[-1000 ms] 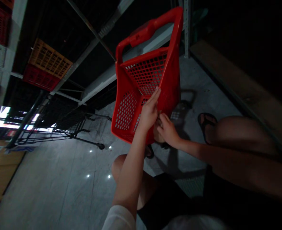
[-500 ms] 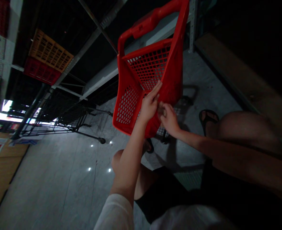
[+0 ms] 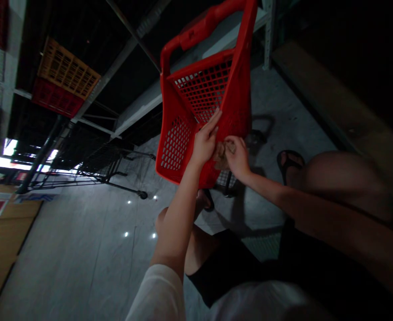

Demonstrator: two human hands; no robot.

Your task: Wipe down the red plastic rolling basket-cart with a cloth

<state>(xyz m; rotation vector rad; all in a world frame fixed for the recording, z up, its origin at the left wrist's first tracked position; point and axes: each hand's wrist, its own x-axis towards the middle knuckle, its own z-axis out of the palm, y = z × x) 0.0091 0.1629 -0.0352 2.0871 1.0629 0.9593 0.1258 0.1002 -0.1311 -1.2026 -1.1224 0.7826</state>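
A red plastic shopping cart (image 3: 238, 100) with perforated walls stands tilted in my view, its handle toward the top. My left hand (image 3: 203, 141) grips the rim of the cart's near side, with one finger stretched along the edge. Close beside it, my right hand (image 3: 238, 158) has its fingers bent around a crumpled brownish cloth (image 3: 220, 155). That cloth presses against the outer face of the same red side wall. Dim light and blur hide the finer detail of the cloth and fingertips.
Dark wire carts (image 3: 83, 165) stand to the left beside metal shelving. Yellow (image 3: 67, 67) and red crates (image 3: 58, 97) sit on the shelf. A wooden-looking board (image 3: 310, 89) runs along the right. My sandalled foot (image 3: 289, 162) rests on the grey tiled floor (image 3: 69, 254).
My right hand has shifted slightly upward along the side wall, and more of the cloth shows now. The cart appears slightly further left in view; my left hand keeps its place on the rim.
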